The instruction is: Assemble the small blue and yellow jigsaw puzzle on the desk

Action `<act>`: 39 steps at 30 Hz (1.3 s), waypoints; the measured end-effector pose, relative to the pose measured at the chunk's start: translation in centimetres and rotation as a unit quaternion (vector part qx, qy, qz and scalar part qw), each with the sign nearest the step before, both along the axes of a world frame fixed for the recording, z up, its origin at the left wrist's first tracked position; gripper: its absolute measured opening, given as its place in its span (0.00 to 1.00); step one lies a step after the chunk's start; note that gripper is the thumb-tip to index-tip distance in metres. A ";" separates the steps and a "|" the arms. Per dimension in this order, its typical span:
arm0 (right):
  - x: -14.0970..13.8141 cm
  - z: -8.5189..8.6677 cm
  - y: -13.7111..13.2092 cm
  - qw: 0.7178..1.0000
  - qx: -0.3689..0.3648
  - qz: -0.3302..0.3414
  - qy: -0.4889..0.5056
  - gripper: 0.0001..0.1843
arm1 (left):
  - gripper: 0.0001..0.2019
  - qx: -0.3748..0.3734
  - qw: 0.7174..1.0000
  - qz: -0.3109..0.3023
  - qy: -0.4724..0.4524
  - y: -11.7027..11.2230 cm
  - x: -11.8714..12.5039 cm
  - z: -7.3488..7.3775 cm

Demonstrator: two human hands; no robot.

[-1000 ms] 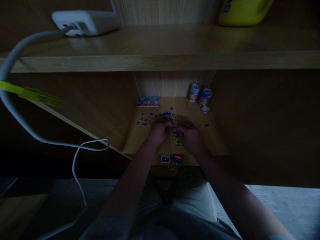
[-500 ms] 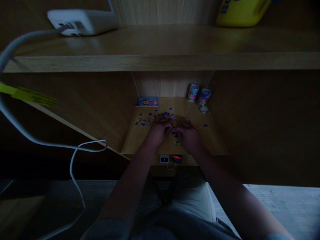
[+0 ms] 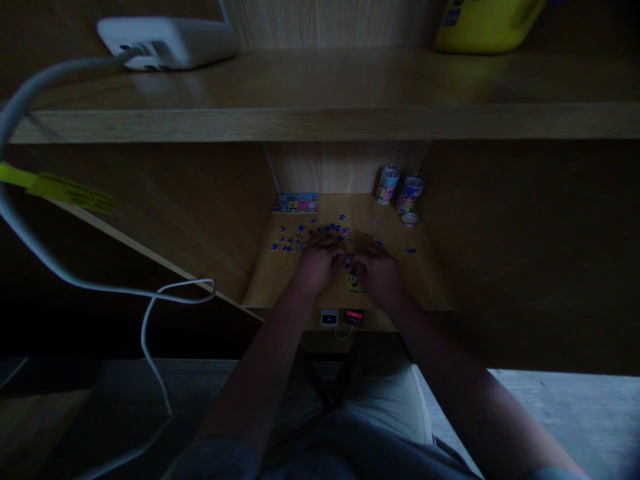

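Observation:
Both my hands rest on a small lit wooden desk surface [image 3: 280, 280]. My left hand [image 3: 317, 263] and my right hand [image 3: 380, 273] sit close together over a partly joined yellow cartoon puzzle patch [image 3: 354, 283]. Their fingers curl down onto small pieces between them; what each pinches is too small and dark to name. Several loose blue puzzle pieces [image 3: 310, 233] lie scattered just beyond my fingers.
A picture card [image 3: 296, 203] lies at the back left of the desk. Two printed tins [image 3: 400, 189] and a round lid [image 3: 410, 219] stand at the back right. Overhead runs a wooden shelf [image 3: 320, 123] with a white charger [image 3: 165, 41], its cable [image 3: 150, 313] and a yellow container [image 3: 485, 23].
Both hands stay over the puzzle patch with only slight finger shifts. The view has drifted a little.

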State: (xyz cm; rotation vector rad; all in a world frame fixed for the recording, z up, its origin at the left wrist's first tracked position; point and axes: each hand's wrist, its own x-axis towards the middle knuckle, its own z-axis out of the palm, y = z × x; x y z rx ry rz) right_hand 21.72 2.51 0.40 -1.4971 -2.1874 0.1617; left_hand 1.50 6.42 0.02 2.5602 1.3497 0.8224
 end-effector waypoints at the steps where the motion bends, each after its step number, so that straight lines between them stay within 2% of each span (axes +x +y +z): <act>1: 0.0 0.0 0.0 1.000 0.000 -0.001 0.001 0.15 | 0.06 -0.001 1.000 -0.005 0.000 0.0 0.0 0.0; 6: 0.0 0.2 -0.1 1.000 0.004 -0.010 -0.009 0.14 | 0.06 -0.012 1.000 -0.028 -0.005 -0.1 0.0 0.4; 13: 0.0 0.2 -0.1 1.000 -0.004 -0.012 -0.015 0.14 | 0.07 -0.032 0.998 -0.029 -0.039 0.0 0.0 0.4; 23: 0.0 0.0 -0.1 1.000 -0.001 -0.010 -0.007 0.15 | 0.05 -0.028 0.998 -0.023 -0.041 0.0 0.0 0.3; 26: 0.1 -0.2 0.1 1.000 0.009 -0.012 -0.006 0.15 | 0.05 -0.024 0.998 0.010 -0.061 -0.1 0.0 0.5; 32: 0.1 -0.5 0.1 0.999 0.034 0.025 0.006 0.15 | 0.07 -0.027 0.976 0.143 -0.159 0.2 -1.0 1.0; 35: 0.0 -0.4 0.1 0.998 0.039 0.052 0.003 0.15 | 0.06 -0.028 0.966 0.185 -0.179 -0.5 -2.7 1.5; 39: -0.1 -0.2 0.1 0.998 0.026 0.065 0.001 0.15 | 0.08 -0.017 0.967 0.204 -0.153 -2.7 -5.7 1.7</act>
